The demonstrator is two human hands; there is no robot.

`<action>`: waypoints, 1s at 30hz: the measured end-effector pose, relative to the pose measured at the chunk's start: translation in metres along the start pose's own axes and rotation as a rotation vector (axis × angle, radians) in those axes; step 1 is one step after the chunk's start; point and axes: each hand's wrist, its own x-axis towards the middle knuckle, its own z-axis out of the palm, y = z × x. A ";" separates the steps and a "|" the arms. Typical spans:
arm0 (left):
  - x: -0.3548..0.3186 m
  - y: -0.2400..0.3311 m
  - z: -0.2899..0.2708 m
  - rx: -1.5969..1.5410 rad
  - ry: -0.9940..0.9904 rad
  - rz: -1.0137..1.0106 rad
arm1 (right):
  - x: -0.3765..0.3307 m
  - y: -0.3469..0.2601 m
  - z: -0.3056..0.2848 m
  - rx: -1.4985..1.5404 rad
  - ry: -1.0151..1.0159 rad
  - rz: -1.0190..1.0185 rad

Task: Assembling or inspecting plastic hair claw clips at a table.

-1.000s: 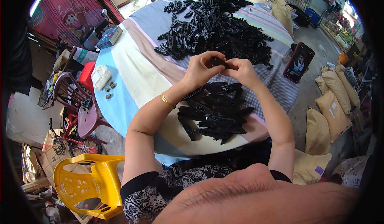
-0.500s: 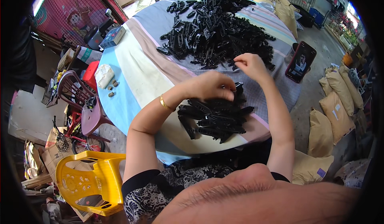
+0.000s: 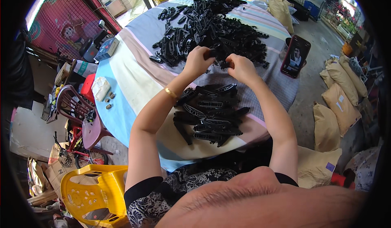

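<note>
The left hand's (image 3: 198,61) fingers are sitting bent with the thumb close to the index finger; the right hand's (image 3: 241,69) thumb and index finger are lying close together. Against the dark background, whether either is pinching a piece cannot be told. Both hands are hovering at the near edge of the heap of black parts (image 3: 187,34). Caution: parts there are overlapping and interlocking, so a hasty pull may be dragging neighbours loose. A weak grip may be letting a small piece slip and disappear among similar ones.

Nearer the body, the pile of black parts (image 3: 214,114) is lying beneath the forearms. Low wrists may be scattering it, or mixing it with the heap. Both groups are resting on the striped tablecloth (image 3: 130,77); a tug on the cloth may be shifting everything. At the right, the phone (image 3: 295,57) is standing near the table edge; a wide elbow swing may be toppling it.
</note>
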 end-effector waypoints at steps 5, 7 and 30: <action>-0.031 0.014 -0.023 -0.773 -0.290 -0.397 | 0.000 -0.005 -0.004 0.477 0.072 -0.045; -0.040 0.015 -0.026 -0.864 -0.294 -0.462 | -0.001 -0.015 -0.005 0.509 0.150 -0.106; -0.046 0.020 -0.028 -1.142 -0.267 -0.542 | -0.011 -0.043 -0.001 0.259 0.454 -0.607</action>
